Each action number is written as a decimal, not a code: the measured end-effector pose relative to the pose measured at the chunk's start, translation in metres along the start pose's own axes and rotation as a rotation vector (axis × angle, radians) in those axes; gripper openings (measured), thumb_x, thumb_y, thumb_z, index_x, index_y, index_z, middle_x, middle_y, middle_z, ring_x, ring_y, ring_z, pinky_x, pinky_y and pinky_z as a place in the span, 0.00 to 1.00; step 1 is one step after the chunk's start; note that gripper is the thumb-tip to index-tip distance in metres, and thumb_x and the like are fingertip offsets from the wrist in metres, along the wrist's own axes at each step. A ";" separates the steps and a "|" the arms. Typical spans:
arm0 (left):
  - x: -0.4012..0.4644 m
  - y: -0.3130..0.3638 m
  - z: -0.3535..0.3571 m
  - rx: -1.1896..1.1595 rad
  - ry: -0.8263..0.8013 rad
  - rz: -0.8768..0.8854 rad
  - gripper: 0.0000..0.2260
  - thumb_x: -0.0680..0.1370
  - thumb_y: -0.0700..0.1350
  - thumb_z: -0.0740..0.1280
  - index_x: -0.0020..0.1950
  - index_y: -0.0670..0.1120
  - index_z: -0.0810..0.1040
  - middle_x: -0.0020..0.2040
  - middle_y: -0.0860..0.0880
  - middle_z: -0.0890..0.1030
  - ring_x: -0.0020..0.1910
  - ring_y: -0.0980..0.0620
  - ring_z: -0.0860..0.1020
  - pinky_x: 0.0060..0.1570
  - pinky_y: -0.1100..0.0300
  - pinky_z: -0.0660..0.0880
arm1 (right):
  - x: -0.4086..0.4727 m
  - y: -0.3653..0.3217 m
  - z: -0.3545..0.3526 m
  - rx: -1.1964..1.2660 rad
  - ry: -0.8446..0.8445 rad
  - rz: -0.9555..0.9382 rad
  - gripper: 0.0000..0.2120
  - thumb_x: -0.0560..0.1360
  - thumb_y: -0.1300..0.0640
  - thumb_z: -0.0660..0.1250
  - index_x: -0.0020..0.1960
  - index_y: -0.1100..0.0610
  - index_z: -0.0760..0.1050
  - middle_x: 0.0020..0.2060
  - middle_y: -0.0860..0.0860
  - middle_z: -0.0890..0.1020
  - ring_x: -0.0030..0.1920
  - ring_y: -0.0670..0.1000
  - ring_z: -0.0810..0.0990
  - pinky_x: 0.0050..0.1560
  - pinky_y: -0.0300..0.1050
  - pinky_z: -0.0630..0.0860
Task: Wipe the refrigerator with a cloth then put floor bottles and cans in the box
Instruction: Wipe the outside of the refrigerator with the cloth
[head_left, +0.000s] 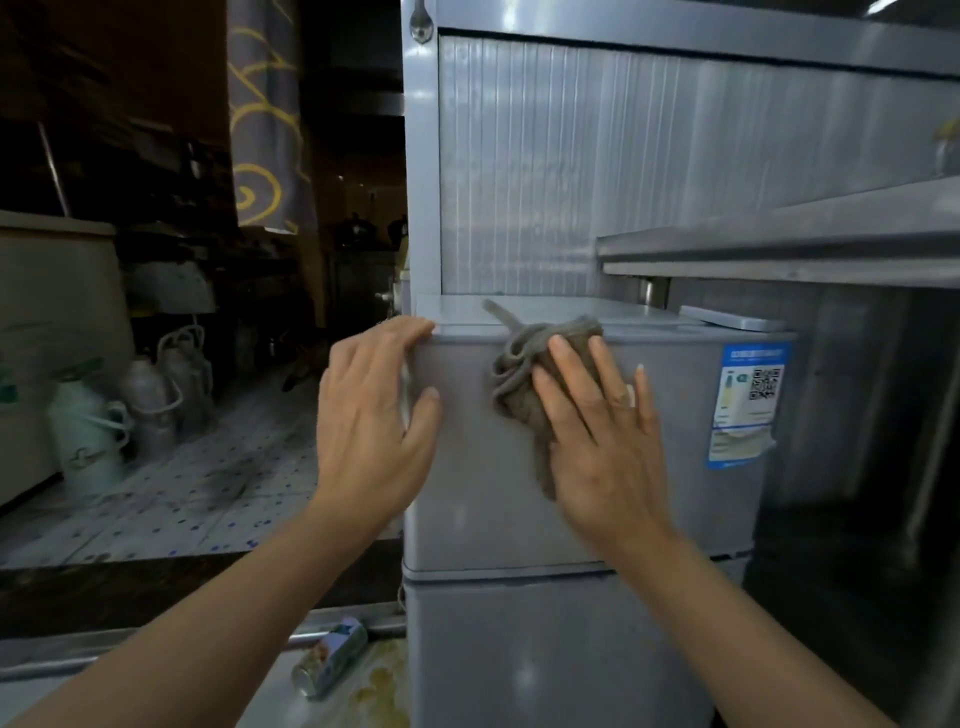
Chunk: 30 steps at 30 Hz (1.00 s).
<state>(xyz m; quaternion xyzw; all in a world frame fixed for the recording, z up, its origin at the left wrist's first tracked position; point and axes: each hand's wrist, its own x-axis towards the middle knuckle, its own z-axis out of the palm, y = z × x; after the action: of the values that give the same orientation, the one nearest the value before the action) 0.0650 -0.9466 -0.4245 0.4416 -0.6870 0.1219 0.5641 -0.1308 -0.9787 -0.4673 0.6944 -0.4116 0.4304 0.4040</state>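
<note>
One grey refrigerator (519, 467) stands in the middle of the view, with two doors, an upper one and a lower one, split by a thin seam. One grey cloth (524, 374) lies bunched against the front of the upper door near its top edge, a loose strip of it trailing up onto the refrigerator's top.

Two hands are in view. The right hand (602, 441) lies flat with its fingers spread and straight, pressing the cloth to the door; the cloth shows past the fingertips and along the thumb side. The left hand (374, 415) rests on the upper left corner of the same door, fingers loosely bent over the top edge and the thumb lying against the door front; it holds nothing.

One label (748, 405) with a blue border is stuck on the right part of the upper door. It carries one QR code and lines of small print too blurred to read.

One can (330, 657) lies on its side on the metal ledge at the lower left, just beside the lower door; its printed wrapper cannot be read. At least three pale jugs (88, 431) with handles stand together on the tiled floor (208, 499) at the left. One metal shelf (779, 244) juts out above the refrigerator on the right.
</note>
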 end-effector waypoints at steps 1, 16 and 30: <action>0.000 -0.001 0.002 0.029 0.009 0.007 0.23 0.71 0.45 0.61 0.67 0.49 0.69 0.64 0.51 0.72 0.63 0.53 0.65 0.63 0.56 0.64 | -0.009 0.016 -0.004 0.008 0.008 0.075 0.25 0.76 0.57 0.55 0.73 0.55 0.59 0.74 0.52 0.58 0.75 0.56 0.52 0.74 0.60 0.48; -0.001 0.006 0.019 0.175 0.097 0.005 0.20 0.73 0.45 0.60 0.65 0.46 0.70 0.64 0.47 0.71 0.62 0.46 0.66 0.59 0.56 0.60 | -0.014 -0.030 0.013 0.141 0.108 0.192 0.24 0.76 0.61 0.56 0.72 0.58 0.59 0.73 0.55 0.60 0.75 0.59 0.54 0.73 0.59 0.55; -0.006 0.002 0.033 0.098 0.176 0.009 0.21 0.74 0.44 0.60 0.67 0.43 0.69 0.67 0.44 0.69 0.64 0.42 0.65 0.61 0.58 0.58 | -0.032 0.063 0.009 0.098 0.186 0.872 0.29 0.78 0.55 0.52 0.76 0.58 0.48 0.76 0.56 0.50 0.76 0.55 0.48 0.75 0.52 0.47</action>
<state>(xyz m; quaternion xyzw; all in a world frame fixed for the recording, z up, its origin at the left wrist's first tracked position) 0.0408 -0.9647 -0.4398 0.4529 -0.6300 0.1963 0.5995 -0.1950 -1.0011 -0.4867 0.4329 -0.6067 0.6401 0.1867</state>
